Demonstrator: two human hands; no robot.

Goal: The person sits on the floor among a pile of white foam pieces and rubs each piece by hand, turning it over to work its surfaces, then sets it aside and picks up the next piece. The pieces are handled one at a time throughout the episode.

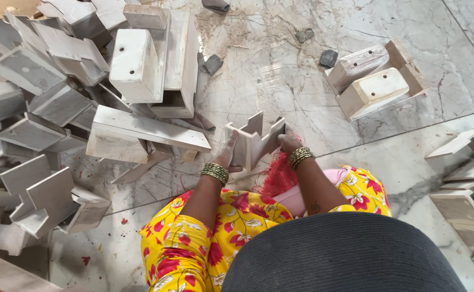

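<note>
Dark ribbed cloth [340, 254] fills the bottom edge at about 5 o'clock, closest to the lens, and beyond it lies a yellow garment [221, 232] printed with red flowers, covering the person's lap.

Underfoot is a marble floor [280, 70], pale grey with dark veins, glossy, and dusty with sawdust near 12 o'clock. A seam [410, 132] in the slabs runs across at 3 o'clock. Small dark scraps [328, 58] lie on the bare stone near 1 o'clock.

At 9 to 11 o'clock a big heap [58, 97] of white-coated wooden pieces is piled loosely, some boxy, some flat and angled. At 2 o'clock three blocks [375, 78] lie together. At 4 o'clock a row of flat pieces [464, 194] runs along the edge.

At the centre, both hands hold one white wooden bracket [253, 141] just above the floor, in front of the knees. The left hand [228, 154], bangles at the wrist, presses flat against the bracket's 9 o'clock face, fingers closed on it. The right hand [288, 141], also bangled, clasps its 3 o'clock side. So the bracket sits between the two grips, touching both. Red frayed threads [277, 176] hang just beneath the right wrist.
</note>
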